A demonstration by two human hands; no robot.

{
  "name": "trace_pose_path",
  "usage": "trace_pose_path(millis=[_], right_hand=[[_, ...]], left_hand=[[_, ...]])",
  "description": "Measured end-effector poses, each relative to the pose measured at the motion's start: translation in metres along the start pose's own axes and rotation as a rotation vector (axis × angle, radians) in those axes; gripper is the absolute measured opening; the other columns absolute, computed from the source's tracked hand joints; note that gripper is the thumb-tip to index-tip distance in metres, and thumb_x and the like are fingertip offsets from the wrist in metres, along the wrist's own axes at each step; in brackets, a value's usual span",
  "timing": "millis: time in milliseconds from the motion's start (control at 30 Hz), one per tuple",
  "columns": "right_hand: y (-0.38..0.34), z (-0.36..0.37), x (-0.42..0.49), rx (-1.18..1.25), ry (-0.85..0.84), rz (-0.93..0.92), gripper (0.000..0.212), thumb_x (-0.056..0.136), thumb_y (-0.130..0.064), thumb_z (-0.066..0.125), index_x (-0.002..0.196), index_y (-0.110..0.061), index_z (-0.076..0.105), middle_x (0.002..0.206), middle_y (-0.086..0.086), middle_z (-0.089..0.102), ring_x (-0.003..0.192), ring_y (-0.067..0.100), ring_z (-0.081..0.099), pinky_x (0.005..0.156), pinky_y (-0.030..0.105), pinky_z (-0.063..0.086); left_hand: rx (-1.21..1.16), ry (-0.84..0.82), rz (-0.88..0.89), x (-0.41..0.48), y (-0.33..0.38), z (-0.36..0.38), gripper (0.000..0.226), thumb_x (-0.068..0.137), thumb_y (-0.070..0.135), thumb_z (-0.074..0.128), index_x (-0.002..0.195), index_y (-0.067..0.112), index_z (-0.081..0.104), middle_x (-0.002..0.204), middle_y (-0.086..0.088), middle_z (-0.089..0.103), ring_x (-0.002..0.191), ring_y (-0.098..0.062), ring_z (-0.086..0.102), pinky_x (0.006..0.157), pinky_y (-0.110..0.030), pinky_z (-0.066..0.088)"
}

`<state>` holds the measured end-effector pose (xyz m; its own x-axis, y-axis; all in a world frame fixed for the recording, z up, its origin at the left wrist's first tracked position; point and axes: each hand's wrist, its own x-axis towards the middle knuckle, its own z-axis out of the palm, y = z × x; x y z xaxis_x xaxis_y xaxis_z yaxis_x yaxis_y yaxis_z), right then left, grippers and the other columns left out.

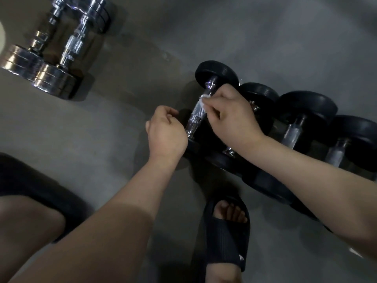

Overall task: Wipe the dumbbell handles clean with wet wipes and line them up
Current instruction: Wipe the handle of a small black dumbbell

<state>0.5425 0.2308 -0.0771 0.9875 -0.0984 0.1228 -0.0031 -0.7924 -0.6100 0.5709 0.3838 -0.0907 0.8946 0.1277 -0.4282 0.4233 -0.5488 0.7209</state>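
Several black dumbbells lie side by side on the grey floor at centre right. My right hand (pixel 230 117) pinches a small white wet wipe (pixel 204 100) against the chrome handle (pixel 196 114) of the leftmost black dumbbell (pixel 216 73). My left hand (pixel 166 130) hovers beside the near end of that handle with its fingers curled; what it touches is hidden. Further right lie the other black dumbbells (pixel 306 107), their handles partly covered by my right forearm.
Two chrome dumbbells (pixel 55 78) lie side by side at the upper left. My foot in a black slide sandal (pixel 226 237) stands just below the black dumbbells. A dark rounded object (pixel 36 186) and my knee fill the lower left. Bare grey floor spreads above.
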Motion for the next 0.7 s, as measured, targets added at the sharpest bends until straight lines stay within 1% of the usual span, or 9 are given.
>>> trace_pose_path(millis=[100, 267, 367, 433, 467, 533, 600, 633, 700], right_hand=[[0.003, -0.008, -0.002, -0.046, -0.155, -0.169, 0.016, 0.096, -0.013, 0.063, 0.094, -0.003, 0.075, 0.089, 0.009, 0.059, 0.075, 0.021, 0.058, 0.068, 0.037, 0.051], [0.007, -0.009, 0.013, -0.125, -0.079, -0.066, 0.021, 0.097, -0.016, 0.060, 0.089, 0.000, 0.071, 0.088, 0.009, 0.054, 0.073, 0.022, 0.054, 0.064, 0.040, 0.049], [-0.002, -0.009, -0.007, -0.065, -0.226, -0.234, 0.017, 0.097, -0.013, 0.061, 0.093, -0.002, 0.073, 0.089, 0.011, 0.056, 0.073, 0.021, 0.054, 0.063, 0.035, 0.049], [0.001, -0.015, -0.004, -0.056, -0.283, -0.289, 0.019, 0.098, -0.016, 0.061, 0.098, -0.003, 0.075, 0.092, 0.012, 0.058, 0.076, 0.014, 0.052, 0.067, 0.026, 0.045], [0.006, -0.016, 0.002, -0.066, -0.262, -0.263, 0.018, 0.097, -0.016, 0.062, 0.099, -0.004, 0.075, 0.093, 0.012, 0.059, 0.077, 0.011, 0.050, 0.070, 0.022, 0.043], [0.013, -0.016, 0.012, -0.114, -0.171, -0.135, 0.018, 0.095, -0.015, 0.064, 0.107, -0.007, 0.075, 0.095, 0.011, 0.059, 0.082, 0.016, 0.056, 0.074, 0.025, 0.046], [0.011, -0.014, 0.012, -0.119, -0.134, 0.009, 0.032, 0.094, -0.014, 0.063, 0.125, -0.007, 0.068, 0.105, 0.012, 0.061, 0.093, 0.024, 0.061, 0.084, 0.025, 0.046], [0.008, -0.014, 0.009, -0.083, -0.125, 0.068, 0.039, 0.094, -0.014, 0.064, 0.132, -0.008, 0.064, 0.110, 0.011, 0.062, 0.099, 0.023, 0.061, 0.089, 0.021, 0.044], [0.001, -0.014, 0.004, 0.018, -0.093, 0.176, 0.039, 0.092, -0.015, 0.067, 0.130, -0.011, 0.064, 0.114, 0.005, 0.063, 0.103, 0.014, 0.060, 0.094, 0.020, 0.046]], left_hand=[[-0.009, 0.002, 0.017, -0.001, -0.001, 0.000, 0.030, 0.087, 0.009, 0.036, 0.091, 0.027, 0.060, 0.094, -0.002, 0.069, 0.103, -0.032, 0.058, 0.091, -0.043, 0.049], [-0.016, -0.020, -0.021, 0.001, -0.004, 0.001, 0.030, 0.082, 0.010, 0.036, 0.078, 0.032, 0.055, 0.093, 0.003, 0.068, 0.104, -0.029, 0.058, 0.093, -0.043, 0.050], [-0.009, -0.015, -0.012, 0.000, -0.003, 0.001, 0.031, 0.082, 0.008, 0.038, 0.073, 0.033, 0.053, 0.092, 0.003, 0.068, 0.102, -0.030, 0.059, 0.091, -0.043, 0.050], [-0.012, -0.013, 0.000, -0.001, -0.004, 0.001, 0.031, 0.081, 0.008, 0.037, 0.072, 0.033, 0.053, 0.092, 0.003, 0.068, 0.101, -0.030, 0.059, 0.091, -0.043, 0.050], [-0.016, -0.011, 0.000, 0.000, -0.004, 0.002, 0.029, 0.080, 0.010, 0.037, 0.072, 0.033, 0.054, 0.091, 0.003, 0.068, 0.101, -0.030, 0.059, 0.091, -0.044, 0.050], [-0.019, -0.010, -0.007, 0.000, -0.005, 0.002, 0.028, 0.077, 0.014, 0.035, 0.072, 0.032, 0.055, 0.090, 0.004, 0.068, 0.100, -0.030, 0.059, 0.090, -0.044, 0.051], [-0.021, -0.004, -0.007, 0.000, -0.005, 0.002, 0.028, 0.075, 0.016, 0.034, 0.072, 0.032, 0.056, 0.089, 0.005, 0.068, 0.099, -0.030, 0.059, 0.090, -0.044, 0.051], [-0.025, 0.001, -0.005, 0.001, -0.006, 0.003, 0.028, 0.074, 0.017, 0.033, 0.071, 0.032, 0.056, 0.088, 0.005, 0.068, 0.099, -0.030, 0.059, 0.089, -0.044, 0.051], [-0.032, 0.005, -0.001, 0.000, -0.006, 0.003, 0.028, 0.074, 0.017, 0.033, 0.071, 0.032, 0.057, 0.087, 0.006, 0.068, 0.098, -0.030, 0.060, 0.088, -0.045, 0.052]])
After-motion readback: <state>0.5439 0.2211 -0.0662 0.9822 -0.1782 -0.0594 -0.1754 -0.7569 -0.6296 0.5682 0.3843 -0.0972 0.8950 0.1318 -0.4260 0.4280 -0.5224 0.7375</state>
